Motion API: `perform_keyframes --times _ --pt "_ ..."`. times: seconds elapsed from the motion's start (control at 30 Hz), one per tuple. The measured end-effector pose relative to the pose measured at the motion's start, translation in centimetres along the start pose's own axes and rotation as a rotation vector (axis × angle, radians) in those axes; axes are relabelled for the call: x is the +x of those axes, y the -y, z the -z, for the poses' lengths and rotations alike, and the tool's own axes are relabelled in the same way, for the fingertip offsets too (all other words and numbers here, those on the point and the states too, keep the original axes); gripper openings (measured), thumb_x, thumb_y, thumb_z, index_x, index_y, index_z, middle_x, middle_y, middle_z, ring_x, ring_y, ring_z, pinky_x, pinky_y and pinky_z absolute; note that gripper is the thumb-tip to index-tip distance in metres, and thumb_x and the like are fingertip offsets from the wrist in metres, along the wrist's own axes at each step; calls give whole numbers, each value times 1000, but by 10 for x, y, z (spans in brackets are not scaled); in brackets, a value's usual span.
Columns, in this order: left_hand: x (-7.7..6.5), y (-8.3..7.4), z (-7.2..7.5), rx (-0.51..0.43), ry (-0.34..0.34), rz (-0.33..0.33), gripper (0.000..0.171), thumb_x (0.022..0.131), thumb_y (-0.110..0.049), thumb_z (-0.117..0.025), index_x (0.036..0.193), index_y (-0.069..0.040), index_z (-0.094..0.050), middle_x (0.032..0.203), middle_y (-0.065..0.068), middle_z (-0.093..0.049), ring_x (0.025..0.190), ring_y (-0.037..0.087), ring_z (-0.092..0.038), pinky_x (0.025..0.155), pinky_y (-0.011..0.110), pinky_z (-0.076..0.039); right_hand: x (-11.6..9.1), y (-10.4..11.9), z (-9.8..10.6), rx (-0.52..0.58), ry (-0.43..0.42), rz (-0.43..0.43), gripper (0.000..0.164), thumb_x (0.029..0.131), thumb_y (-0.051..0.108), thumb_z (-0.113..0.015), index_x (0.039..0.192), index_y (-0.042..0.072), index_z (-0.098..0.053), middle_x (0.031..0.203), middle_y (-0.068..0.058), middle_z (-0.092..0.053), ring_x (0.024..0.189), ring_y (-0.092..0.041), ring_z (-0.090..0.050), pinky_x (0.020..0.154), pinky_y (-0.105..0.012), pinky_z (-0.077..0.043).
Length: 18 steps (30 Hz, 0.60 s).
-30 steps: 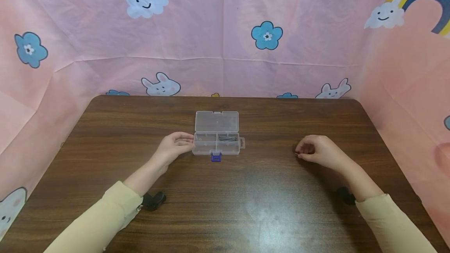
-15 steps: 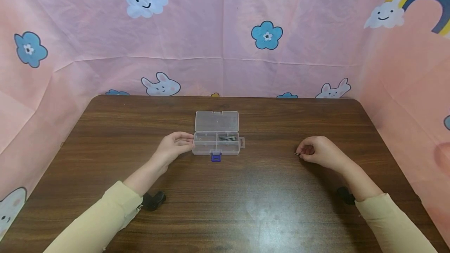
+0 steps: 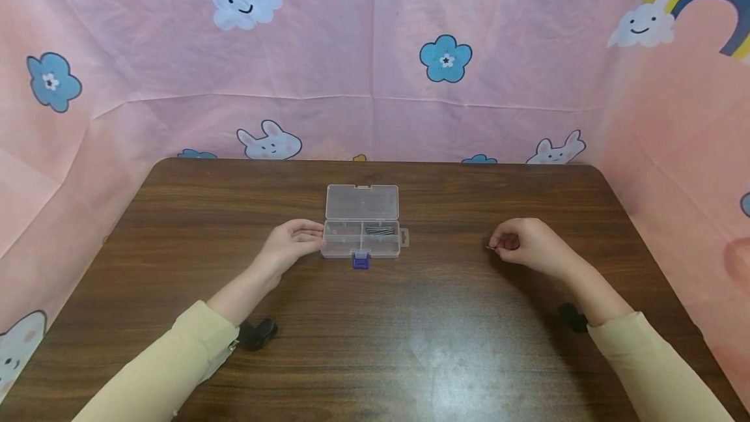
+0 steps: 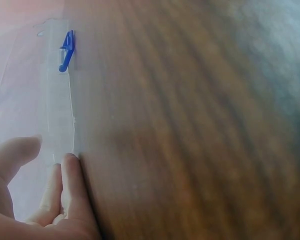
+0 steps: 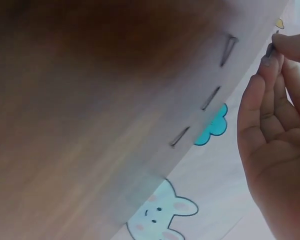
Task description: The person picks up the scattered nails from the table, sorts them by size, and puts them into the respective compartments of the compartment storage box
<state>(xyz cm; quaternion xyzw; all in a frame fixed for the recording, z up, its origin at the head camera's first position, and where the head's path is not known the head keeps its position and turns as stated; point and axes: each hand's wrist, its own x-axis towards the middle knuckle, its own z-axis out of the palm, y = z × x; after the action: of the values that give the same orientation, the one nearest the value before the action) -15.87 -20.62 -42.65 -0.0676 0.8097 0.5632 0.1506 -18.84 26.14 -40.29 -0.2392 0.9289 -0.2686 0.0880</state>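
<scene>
A clear plastic divided box [image 3: 342, 253] sits mid-table with its lid [image 3: 362, 202] swung back and a blue latch [image 3: 360, 262] at the front. Several thin metal nails [image 3: 379, 230] lie in its back right compartment. My left hand [image 3: 287, 246] touches the box's left end with nearly straight fingers; the left wrist view has the thumb [image 4: 17, 152] apart from the other fingers. Right of the box, my right hand [image 3: 530, 246] pinches a small metal nail [image 5: 270, 49] between thumb and fingertips, just over the table. Only part of that nail shows.
Three loose nails, the nearest a nail [image 5: 179, 137], lie on the wooden table [image 5: 65, 150] in the right wrist view. A hanging tab [image 3: 404, 238] sticks out from the box's right end. Pink patterned cloth [image 3: 328, 70] stands around the table's back and sides.
My right hand has lifted slightly and shifted a little to the left with the nail between its fingertips. The left hand and the box stay where they were.
</scene>
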Motion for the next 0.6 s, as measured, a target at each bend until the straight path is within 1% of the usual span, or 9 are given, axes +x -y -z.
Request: perform_keyframes --times 0.13,0.27,0.37,0.6 --pt "0 0 0 1 -3 3 46 100 -18 -73 141 0 -60 134 15 -69 112 12 -67 113 43 -47 10 8 1 -5 -9 35 12 90 -2 -77 95 9 -78 87 2 -74 78 -10 -61 68 -24 -52" --pt "1 0 0 -1 -4 4 46 100 -17 -73 141 0 -60 133 15 -69 110 9 -67 112 40 -48 21 15 -2 -1 -18 67 9 92 1 -77 95 9 -78 88 0 -75 78 -11 -61 68 -25 -52" --pt "1 0 0 1 -4 3 46 100 -17 -73 141 0 -60 132 15 -69 109 9 -67 112 41 -48 30 20 -5 24 -20 85 6 93 3 -76 96 8 -78 89 -3 -75 79 -13 -61 69 -25 -52" --pt "0 0 0 4 -2 3 46 101 -17 -72 141 0 -59 136 18 -68 119 20 -67 116 46 -46 54 31 -16 71 -12 124 8 91 2 -77 97 6 -78 93 -8 -76 84 -15 -64 74 -27 -56"
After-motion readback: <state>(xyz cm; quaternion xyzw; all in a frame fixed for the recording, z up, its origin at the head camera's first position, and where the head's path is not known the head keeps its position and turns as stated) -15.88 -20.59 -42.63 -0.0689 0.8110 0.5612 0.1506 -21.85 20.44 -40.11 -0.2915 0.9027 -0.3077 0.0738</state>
